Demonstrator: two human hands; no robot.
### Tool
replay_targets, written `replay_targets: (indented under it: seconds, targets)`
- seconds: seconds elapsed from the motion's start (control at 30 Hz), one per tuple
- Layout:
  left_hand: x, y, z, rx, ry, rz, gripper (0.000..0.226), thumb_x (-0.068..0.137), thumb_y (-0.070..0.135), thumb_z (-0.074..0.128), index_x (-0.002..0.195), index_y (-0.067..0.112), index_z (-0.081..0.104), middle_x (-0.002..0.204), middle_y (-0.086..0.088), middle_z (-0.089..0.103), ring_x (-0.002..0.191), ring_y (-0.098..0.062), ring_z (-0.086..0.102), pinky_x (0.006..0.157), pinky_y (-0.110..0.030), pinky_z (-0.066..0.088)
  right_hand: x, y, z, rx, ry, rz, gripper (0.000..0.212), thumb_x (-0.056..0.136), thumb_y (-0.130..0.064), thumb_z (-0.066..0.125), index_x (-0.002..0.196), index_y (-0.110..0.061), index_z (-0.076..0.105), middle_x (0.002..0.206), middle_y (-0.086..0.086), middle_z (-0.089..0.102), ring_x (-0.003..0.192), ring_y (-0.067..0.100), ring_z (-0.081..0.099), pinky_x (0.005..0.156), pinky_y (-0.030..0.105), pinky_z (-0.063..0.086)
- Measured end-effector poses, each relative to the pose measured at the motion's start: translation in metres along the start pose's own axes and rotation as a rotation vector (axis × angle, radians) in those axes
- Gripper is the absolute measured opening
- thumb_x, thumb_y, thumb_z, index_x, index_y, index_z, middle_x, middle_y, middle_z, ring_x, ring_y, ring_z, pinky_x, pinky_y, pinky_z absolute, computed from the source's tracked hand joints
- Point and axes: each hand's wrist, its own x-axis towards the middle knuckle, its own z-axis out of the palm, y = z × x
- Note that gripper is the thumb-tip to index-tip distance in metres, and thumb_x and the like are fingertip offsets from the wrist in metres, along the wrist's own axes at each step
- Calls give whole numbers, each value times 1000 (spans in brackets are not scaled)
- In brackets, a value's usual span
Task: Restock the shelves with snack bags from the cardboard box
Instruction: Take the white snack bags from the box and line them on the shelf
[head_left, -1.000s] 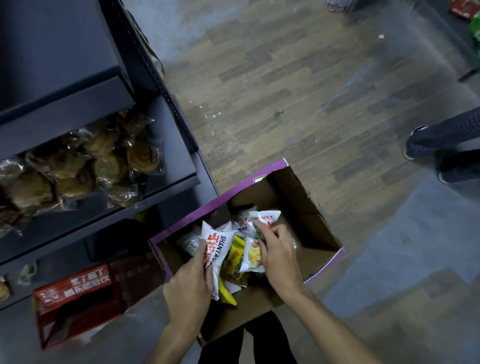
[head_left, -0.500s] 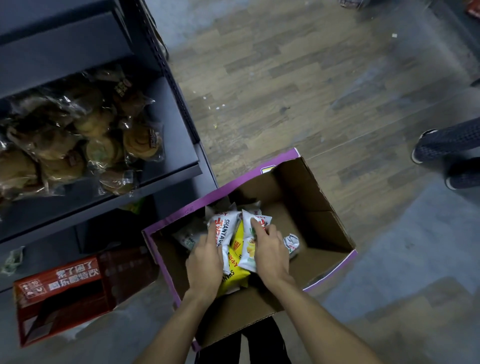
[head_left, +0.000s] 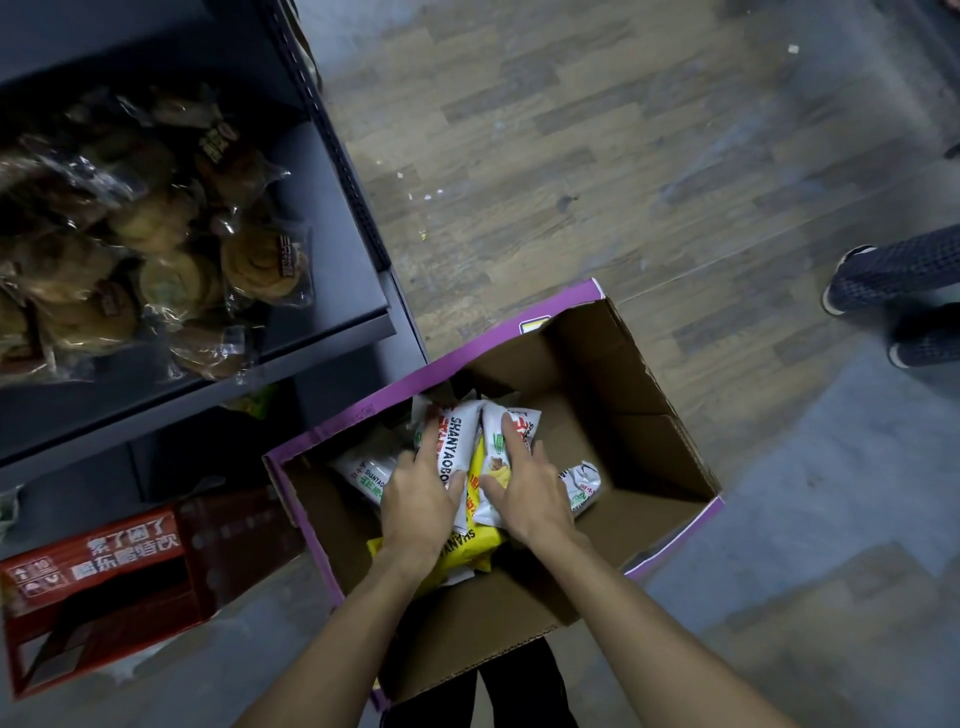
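left hand (head_left: 420, 501): fingers clamped on white snack bag (head_left: 457, 441) | right hand (head_left: 531, 499): fingers clamped on second bag (head_left: 521, 420) | both inside cardboard box (head_left: 649, 431), near its purple left edge | its right half lay bare

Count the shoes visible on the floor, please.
2, both at the right edge: the upper shoe on the wooden floor, the lower shoe just below. Others may be hidden.
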Motion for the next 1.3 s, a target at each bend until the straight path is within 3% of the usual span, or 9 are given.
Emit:
replay_targets:
  seconds: [0.13, 0.3, 0.47, 0.67, 1.0, 1.3]
  targets:
    - [3, -2, 0, -18, -64, -25, 80, 83, 40, 67, 150, 38, 22, 111, -8, 57, 103, -28, 58, 85, -40, 52, 9, -8, 0, -145, -41, 53, 85, 92, -43, 61, 155, -39, 4, 142, 12, 43, 122, 35, 51, 88, 41, 46]
    - [1, 1, -14, 30, -57, 19, 83, 78, 39, 72, 146, 40, 24, 110, -3, 64, 97, -23, 64, 80, -38, 56, 7, -16, -18, -137, -33, 134, 82, 89, -30, 67, 154, -37, 17, 126, 14, 58, 115, 35, 57, 87, 38, 47]
    - [-25, 17, -46, 175, -39, 1, 84, 82, 49, 65, 150, 34, 19, 108, 2, 63, 95, -17, 63, 71, -30, 52, -38, -19, -36, -127, 52, 71, 81, 90, -27, 63, 154, -36, 14, 121, 11, 57, 111, 30, 58, 82, 37, 47]
    - [-67, 31, -73, 254, -77, -50, 87, 85, 51, 58, 154, 32, 9, 122, -1, 56, 108, -21, 58, 82, -34, 47, -88, -29, -55, -108, 69, -19, 84, 91, -32, 64, 156, -34, 11, 128, 7, 53, 115, 26, 56, 87, 35, 46]
    - [-128, 53, -146, 211, 66, -18, 87, 81, 62, 58, 152, 37, 15, 118, -1, 60, 104, -24, 62, 82, -36, 50, -158, -64, -105, -132, 147, -182, 81, 90, -35, 65, 154, -38, 15, 127, 4, 52, 115, 25, 55, 87, 35, 45]
    - [-166, 47, -239, 197, 266, 4, 88, 80, 55, 61, 152, 37, 15, 115, 0, 62, 102, -23, 62, 78, -34, 48, -224, -133, -126, -64, 276, -363, 77, 88, -30, 66, 151, -42, 23, 120, 3, 56, 110, 29, 58, 84, 37, 46]
